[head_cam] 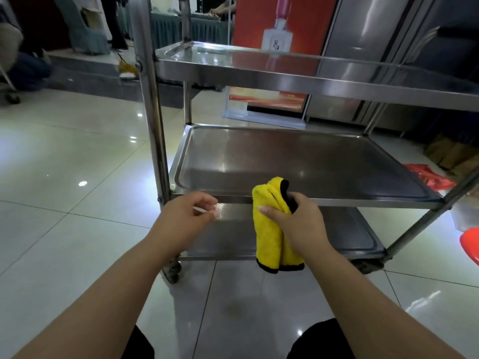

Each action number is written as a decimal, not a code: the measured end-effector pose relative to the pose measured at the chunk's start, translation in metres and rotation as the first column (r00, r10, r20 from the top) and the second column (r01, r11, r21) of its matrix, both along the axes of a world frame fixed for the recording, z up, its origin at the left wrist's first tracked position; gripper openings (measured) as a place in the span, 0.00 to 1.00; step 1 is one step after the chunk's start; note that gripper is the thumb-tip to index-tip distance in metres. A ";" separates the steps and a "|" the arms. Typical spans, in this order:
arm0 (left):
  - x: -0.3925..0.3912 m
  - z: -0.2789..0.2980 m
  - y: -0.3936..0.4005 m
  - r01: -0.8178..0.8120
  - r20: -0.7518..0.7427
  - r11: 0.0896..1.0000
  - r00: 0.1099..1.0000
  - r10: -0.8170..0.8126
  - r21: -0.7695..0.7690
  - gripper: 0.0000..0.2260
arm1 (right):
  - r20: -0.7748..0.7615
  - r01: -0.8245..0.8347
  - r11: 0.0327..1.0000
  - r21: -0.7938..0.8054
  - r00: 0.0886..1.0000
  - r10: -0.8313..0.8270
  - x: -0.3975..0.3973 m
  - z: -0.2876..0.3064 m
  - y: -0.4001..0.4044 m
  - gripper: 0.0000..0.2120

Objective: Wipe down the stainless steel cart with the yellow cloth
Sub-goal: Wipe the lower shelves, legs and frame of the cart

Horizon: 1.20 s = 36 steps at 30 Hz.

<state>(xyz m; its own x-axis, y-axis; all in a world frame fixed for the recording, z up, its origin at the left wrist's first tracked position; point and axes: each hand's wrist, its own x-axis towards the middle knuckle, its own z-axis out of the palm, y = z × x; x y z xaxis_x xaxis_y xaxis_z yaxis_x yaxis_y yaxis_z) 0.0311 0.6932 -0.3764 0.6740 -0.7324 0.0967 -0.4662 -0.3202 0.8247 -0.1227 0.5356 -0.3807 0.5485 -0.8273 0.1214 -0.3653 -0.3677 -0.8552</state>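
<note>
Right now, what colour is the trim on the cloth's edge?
Black trim on the yellow cloth, held in the right hand; head view shows it.

**Steel cart and yellow cloth**

The cart (298,73) is a three-shelf trolley of shiny stainless steel, standing upright on a pale tiled floor. Each shelf is a shallow tray with a raised rim and rounded corners, carried on round posts at the corners; a dark castor shows under the near left post. The middle shelf looks dull and a little smeared, with bright spots of reflected light on it. The cloth (269,229) is thick, fluffy and yellow with a black edge, folded over on itself. It hangs in front of the near rim of the middle shelf, its top bunched above the rim and its lower end dangling level with the bottom shelf.
</note>
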 end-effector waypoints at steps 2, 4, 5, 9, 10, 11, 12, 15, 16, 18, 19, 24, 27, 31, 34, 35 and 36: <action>0.003 -0.002 0.003 -0.021 0.018 1.000 1.000 0.021 -0.001 0.05 | 0.010 -0.011 1.000 0.010 1.000 0.011 0.002 -0.003 0.003 0.26; 0.006 -0.005 0.004 -0.054 0.023 0.998 0.998 0.055 -0.012 0.05 | 0.013 -0.014 1.000 0.023 1.000 0.014 0.005 -0.010 0.003 0.25; 0.007 -0.007 0.005 -0.068 0.024 0.998 0.997 0.069 -0.014 0.05 | 0.013 -0.013 1.000 0.028 1.000 0.012 0.007 -0.012 0.004 0.26; 0.018 -0.017 0.005 -0.121 0.021 0.993 0.992 0.121 -0.009 0.05 | 0.009 -0.017 0.999 0.047 1.000 0.017 0.022 -0.025 0.000 0.24; 0.021 -0.019 0.006 -0.135 0.015 0.991 0.991 0.135 -0.012 0.05 | 0.009 -0.022 0.998 0.058 1.000 0.022 0.026 -0.027 -0.002 0.24; 0.024 -0.021 0.007 -0.151 0.012 0.988 0.988 0.151 -0.015 0.05 | 0.012 -0.027 0.997 0.067 1.000 0.026 0.030 -0.029 -0.002 0.24; 0.030 -0.023 0.007 -0.167 0.017 0.986 0.986 0.168 -0.014 0.05 | 0.013 -0.035 0.996 0.077 0.999 0.034 0.037 -0.032 -0.003 0.25; 0.045 -0.025 0.009 -0.241 0.008 0.970 0.971 0.241 -0.032 0.07 | 0.005 -0.052 0.995 0.083 0.999 0.052 0.054 -0.037 -0.003 0.25; 0.050 -0.026 0.009 -0.274 -0.005 0.960 0.962 0.274 -0.055 0.08 | 0.016 -0.058 0.995 0.081 0.998 0.056 0.059 -0.037 -0.002 0.25; 0.062 -0.027 0.007 -0.345 -0.019 0.934 0.939 0.345 -0.098 0.10 | 0.023 -0.068 0.995 0.068 0.998 0.066 0.071 -0.037 -0.002 0.23; 0.067 -0.028 0.006 -0.373 -0.015 0.922 0.927 0.374 -0.106 0.11 | 0.026 -0.074 0.995 0.061 0.997 0.073 0.076 -0.035 -0.002 0.21; 0.099 -0.032 -0.007 -0.458 0.011 0.879 0.886 0.463 -0.132 0.26 | 0.054 -0.107 0.994 0.013 0.993 0.106 0.105 -0.023 -0.009 0.24; 0.115 -0.033 -0.021 -0.465 0.032 0.879 0.882 0.471 -0.110 0.30 | 0.024 -0.100 0.991 -0.085 0.994 0.103 0.122 -0.012 -0.018 0.27; 0.131 -0.035 -0.040 -0.438 0.031 0.886 0.894 0.447 -0.153 0.26 | 0.012 -0.117 0.959 -0.257 0.992 0.124 0.144 0.001 -0.035 0.22; 0.140 -0.037 -0.046 -0.437 -0.002 0.880 0.896 0.445 -0.188 0.22 | -0.061 -0.121 0.914 -0.388 0.993 0.106 0.164 0.000 -0.050 0.20; 0.142 -0.039 -0.046 -0.430 -0.001 0.882 0.899 0.438 -0.192 0.21 | -0.094 -0.130 0.893 -0.432 0.991 0.098 0.171 -0.001 -0.054 0.18; 0.143 -0.040 -0.046 -0.420 0.012 0.887 0.903 0.430 -0.194 0.21 | -0.133 -0.144 0.874 -0.465 0.987 0.092 0.178 -0.003 -0.056 0.17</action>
